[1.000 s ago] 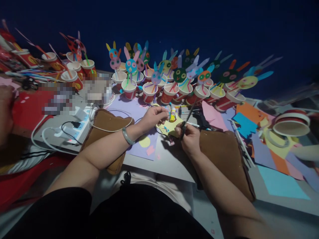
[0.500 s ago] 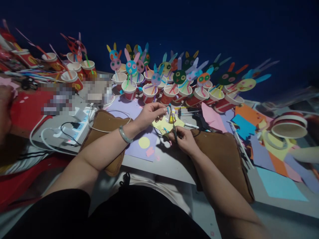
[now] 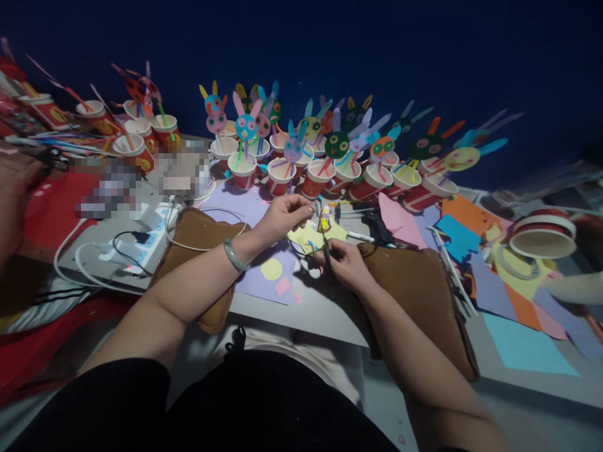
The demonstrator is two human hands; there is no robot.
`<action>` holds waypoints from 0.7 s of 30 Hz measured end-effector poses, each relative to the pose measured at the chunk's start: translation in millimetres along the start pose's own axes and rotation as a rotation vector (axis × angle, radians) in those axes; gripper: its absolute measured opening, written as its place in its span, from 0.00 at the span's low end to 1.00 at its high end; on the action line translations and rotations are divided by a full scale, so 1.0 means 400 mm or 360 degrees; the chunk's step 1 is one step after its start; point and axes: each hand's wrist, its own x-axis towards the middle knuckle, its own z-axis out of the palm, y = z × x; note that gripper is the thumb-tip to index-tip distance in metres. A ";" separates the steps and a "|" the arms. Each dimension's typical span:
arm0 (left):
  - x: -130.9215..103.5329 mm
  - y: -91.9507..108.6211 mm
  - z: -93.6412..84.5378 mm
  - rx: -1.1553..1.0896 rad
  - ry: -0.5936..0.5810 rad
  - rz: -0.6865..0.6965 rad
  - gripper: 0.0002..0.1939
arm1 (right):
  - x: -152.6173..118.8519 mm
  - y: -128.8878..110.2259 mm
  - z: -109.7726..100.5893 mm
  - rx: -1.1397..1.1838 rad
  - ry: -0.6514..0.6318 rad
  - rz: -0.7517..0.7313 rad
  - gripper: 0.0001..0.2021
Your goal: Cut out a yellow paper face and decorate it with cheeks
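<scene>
My right hand (image 3: pixel 346 262) is wrapped round a pair of scissors (image 3: pixel 326 248), its blades pointing away from me. Close to the blade tips, the thumb and fingers of my left hand (image 3: pixel 288 216) are pinched together. A small bluish bit shows at those fingertips, too small to name surely. Beneath the scissors lies a yellow paper sheet (image 3: pixel 301 238) with little blue scraps on it. A yellow paper circle (image 3: pixel 271 269) and pink scraps (image 3: pixel 282 286) rest on a purple sheet (image 3: pixel 254 289) below my left wrist.
Behind my hands stand several red paper cups (image 3: pixel 281 179) with rabbit-faced paper figures. A power strip (image 3: pixel 153 242) with cables lies left, coloured paper (image 3: pixel 504 295) and a tape roll (image 3: pixel 521 267) right. Brown padded pieces (image 3: pixel 414 295) flank me. Another person's hand (image 3: pixel 19 188) is at the far left.
My hands stay almost in place, and the scissor blades look closer together. The other person's hand at the far left has moved a little, and the view has shifted slightly.
</scene>
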 end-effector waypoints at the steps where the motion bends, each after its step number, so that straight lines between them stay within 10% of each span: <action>1: 0.000 -0.001 0.000 0.0009 0.0002 0.0012 0.11 | 0.000 0.001 0.000 0.0003 0.0009 0.0006 0.24; 21: -0.001 -0.007 -0.001 0.0046 0.0008 0.0063 0.13 | 0.004 0.008 0.002 0.0032 0.0102 -0.0025 0.27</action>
